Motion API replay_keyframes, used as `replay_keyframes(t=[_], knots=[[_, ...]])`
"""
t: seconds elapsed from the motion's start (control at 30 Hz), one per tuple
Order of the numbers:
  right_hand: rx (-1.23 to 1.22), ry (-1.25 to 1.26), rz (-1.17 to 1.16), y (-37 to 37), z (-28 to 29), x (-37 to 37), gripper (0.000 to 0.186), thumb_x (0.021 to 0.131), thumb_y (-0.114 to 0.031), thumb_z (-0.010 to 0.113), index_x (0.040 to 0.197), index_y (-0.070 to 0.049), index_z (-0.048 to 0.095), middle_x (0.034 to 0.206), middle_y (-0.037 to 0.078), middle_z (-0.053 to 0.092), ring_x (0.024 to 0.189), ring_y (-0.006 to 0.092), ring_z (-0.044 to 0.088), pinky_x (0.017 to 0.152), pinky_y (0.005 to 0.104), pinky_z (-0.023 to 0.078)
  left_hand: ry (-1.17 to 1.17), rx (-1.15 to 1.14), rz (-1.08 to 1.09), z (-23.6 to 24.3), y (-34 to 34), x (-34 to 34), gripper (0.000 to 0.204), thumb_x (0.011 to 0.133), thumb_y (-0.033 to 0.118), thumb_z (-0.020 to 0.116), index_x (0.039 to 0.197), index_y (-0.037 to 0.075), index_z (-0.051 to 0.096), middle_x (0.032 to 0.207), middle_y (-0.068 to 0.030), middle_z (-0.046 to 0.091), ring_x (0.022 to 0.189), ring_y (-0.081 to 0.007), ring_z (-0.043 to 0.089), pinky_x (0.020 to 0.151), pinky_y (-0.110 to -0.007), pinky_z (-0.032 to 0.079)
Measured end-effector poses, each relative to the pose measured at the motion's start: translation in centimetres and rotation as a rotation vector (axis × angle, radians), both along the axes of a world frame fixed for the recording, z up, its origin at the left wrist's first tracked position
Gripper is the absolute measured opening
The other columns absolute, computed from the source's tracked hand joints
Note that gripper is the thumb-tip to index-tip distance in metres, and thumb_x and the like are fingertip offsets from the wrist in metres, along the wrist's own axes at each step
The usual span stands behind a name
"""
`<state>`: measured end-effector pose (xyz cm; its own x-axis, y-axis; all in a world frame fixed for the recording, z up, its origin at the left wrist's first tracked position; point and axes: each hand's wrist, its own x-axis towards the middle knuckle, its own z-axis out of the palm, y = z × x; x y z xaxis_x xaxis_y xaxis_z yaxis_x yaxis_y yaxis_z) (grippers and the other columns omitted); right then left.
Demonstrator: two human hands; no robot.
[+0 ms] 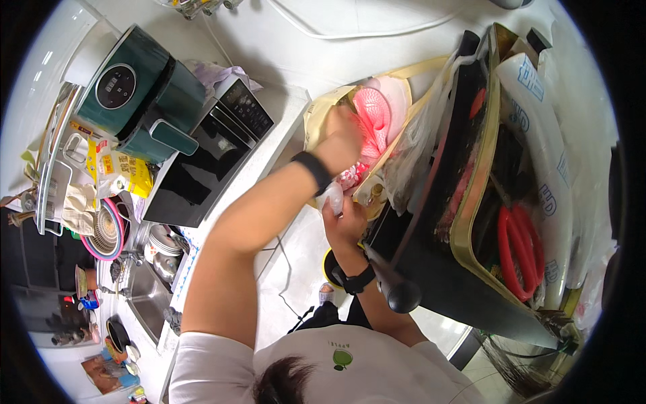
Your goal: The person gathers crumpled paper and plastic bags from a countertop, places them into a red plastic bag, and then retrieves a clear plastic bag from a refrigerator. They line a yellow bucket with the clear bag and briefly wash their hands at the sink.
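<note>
My left hand (pixel 338 140), with a black band on the wrist, reaches into a tan open bag (pixel 321 116). Its fingers are hidden inside, beside a bright pink patterned cloth (pixel 374 116). Just below, my right hand (pixel 347 225) is closed on a crumpled, whitish see-through plastic bag (pixel 332 196), held near the tan bag's lower edge. A red-and-white patterned cloth (pixel 351 176) shows between the two hands. Behind the pink cloth lies a pale pink rounded piece (pixel 396 101).
Right of the bag stands a dark open-topped container (pixel 431 262) holding red-handled scissors (pixel 519 252) and a white plastic roll (pixel 538 161). To the left are a black microwave (pixel 202 165) and a green air fryer (pixel 138 87), with a sink (pixel 149 296) beyond.
</note>
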<state>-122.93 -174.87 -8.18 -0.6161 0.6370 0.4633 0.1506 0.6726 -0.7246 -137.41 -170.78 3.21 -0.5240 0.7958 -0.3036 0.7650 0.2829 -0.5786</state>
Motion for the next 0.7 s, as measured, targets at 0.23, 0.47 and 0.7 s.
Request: replay_keyframes(t=[0.23, 0.47, 0.7], knots=[[-0.122, -0.144, 0.218, 0.5, -0.4, 0.6, 0.037, 0.066, -0.023, 0.067, 0.1, -0.009, 0.057, 0.056, 0.008, 0.053, 0.057, 0.0268, 0.055, 0.061, 0.0372, 0.044, -0.414, 1.213, 0.676, -3.1, 7.6, -6.1, 0.021, 0.08, 0.017, 0.05, 0.086, 0.004, 0.065, 0.093, -0.0202, 0.065, 0.087, -0.0327, 0.063, 0.072, -0.041, 0.051], [-0.158, -0.213, 0.273, 1.7, 0.4, 1.0, 0.035, 0.069, -0.026, 0.067, 0.099, -0.011, 0.058, 0.059, 0.009, 0.055, 0.059, 0.0272, 0.056, 0.061, 0.0383, 0.045, -0.866, 1.158, 1.027, -5.7, 3.3, -7.6, 0.028, 0.074, 0.026, 0.061, 0.092, 0.005, 0.065, 0.092, -0.0188, 0.063, 0.082, -0.0288, 0.063, 0.07, -0.036, 0.048], [-0.179, -0.266, 0.31, 2.0, 1.1, 1.5, 0.033, 0.071, -0.029, 0.066, 0.099, -0.012, 0.059, 0.062, 0.01, 0.056, 0.062, 0.0276, 0.057, 0.06, 0.0394, 0.045, -0.624, 0.921, 0.778, -6.0, 1.3, -8.3, 0.02, 0.069, 0.021, 0.063, 0.08, 0.005, 0.067, 0.079, -0.0188, 0.063, 0.072, -0.0298, 0.063, 0.062, -0.038, 0.049]])
